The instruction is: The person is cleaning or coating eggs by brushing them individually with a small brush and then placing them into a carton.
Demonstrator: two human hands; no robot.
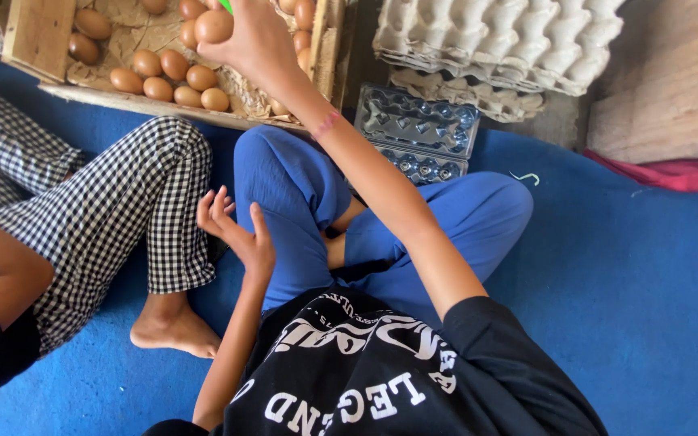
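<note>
Black printed shirt [381,379] nearest the lens. Left hand [236,230] empty, fingers spread, well short of the wooden crate [42,36]. Right hand [256,36] grasps a brown egg [213,26] above that crate. Clear plastic egg tray [422,133] just right of the crate
</note>
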